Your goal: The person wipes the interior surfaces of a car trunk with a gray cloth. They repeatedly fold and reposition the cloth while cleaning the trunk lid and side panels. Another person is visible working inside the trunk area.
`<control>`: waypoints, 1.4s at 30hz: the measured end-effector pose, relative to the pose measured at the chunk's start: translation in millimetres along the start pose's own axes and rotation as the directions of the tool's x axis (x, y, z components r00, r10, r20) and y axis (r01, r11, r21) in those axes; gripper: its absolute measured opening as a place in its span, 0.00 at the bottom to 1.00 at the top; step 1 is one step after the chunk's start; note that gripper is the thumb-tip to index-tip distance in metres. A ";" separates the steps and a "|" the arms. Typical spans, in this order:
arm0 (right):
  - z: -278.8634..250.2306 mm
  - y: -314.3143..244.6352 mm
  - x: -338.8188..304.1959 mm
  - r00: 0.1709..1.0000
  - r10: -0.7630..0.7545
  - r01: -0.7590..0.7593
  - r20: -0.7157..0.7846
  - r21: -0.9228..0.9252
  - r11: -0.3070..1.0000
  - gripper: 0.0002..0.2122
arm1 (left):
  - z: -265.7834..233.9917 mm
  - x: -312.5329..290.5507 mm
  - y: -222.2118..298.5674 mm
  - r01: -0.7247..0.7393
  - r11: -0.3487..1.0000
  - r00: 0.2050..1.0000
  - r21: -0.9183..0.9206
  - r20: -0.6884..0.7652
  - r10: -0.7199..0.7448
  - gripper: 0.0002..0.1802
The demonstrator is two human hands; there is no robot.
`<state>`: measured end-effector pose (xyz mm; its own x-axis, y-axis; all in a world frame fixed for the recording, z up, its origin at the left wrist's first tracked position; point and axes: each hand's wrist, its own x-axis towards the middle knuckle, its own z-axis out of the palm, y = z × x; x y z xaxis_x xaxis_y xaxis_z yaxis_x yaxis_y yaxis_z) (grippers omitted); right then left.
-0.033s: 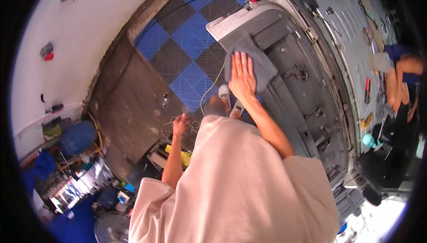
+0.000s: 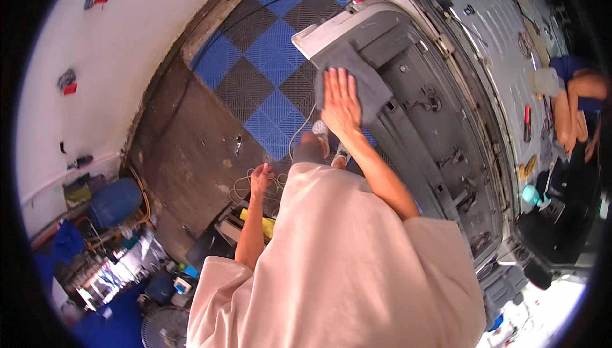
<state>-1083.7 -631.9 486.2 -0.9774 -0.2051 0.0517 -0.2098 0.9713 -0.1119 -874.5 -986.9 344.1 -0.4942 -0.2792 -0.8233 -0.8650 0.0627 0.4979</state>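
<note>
We press our right hand point(image 2: 340, 101) flat, fingers spread, on a grey cloth point(image 2: 357, 77) that lies on the far left end of the grey car sill panel point(image 2: 433, 131), just beside its pale corner. Our left hand point(image 2: 260, 178) hangs released and empty, well apart to the near left, above the blue and black checkered floor tiles point(image 2: 268, 55) and a white cable point(image 2: 242, 185). Far right, another person's arm point(image 2: 564, 109) rests inside the stripped car floor point(image 2: 497, 36).

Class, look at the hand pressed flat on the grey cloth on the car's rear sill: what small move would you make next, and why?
Probably slide the right hand and grey cloth further along the sill, since most of it lies beyond the cloth. The left hand hangs free.
</note>
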 end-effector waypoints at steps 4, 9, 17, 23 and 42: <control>9.7 -15.6 47.5 0.979 0.091 -0.082 -0.182 0.055 0.995 0.32 | 13.0 5.8 73.0 -0.084 0.989 0.991 0.123 0.112 0.070 0.42; 6.6 -11.4 50.9 0.984 0.141 -0.125 -0.107 0.144 0.982 0.37 | 19.5 81.5 185.5 -0.239 0.958 0.963 0.156 0.169 0.212 0.36; 5.8 70.6 119.8 0.800 0.588 -0.525 -0.116 0.338 0.781 0.35 | -25.1 218.3 285.3 -0.287 0.874 0.942 0.391 0.281 0.183 0.30; 16.5 173.7 176.1 0.671 0.726 -0.728 -0.151 0.051 0.683 0.34 | -52.2 269.7 367.3 -0.201 0.834 0.963 0.515 0.258 0.073 0.28; 12.7 119.7 210.6 0.494 0.840 -0.804 -0.223 0.249 0.539 0.37 | 26.2 306.4 494.0 -0.337 0.728 0.889 0.597 0.456 0.037 0.26</control>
<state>-1315.0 -560.3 471.1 -0.6532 0.7415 0.1532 0.6663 0.6590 -0.3491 -1455.5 -1016.3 330.7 -0.5113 0.1912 -0.8378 -0.5158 0.7115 0.4772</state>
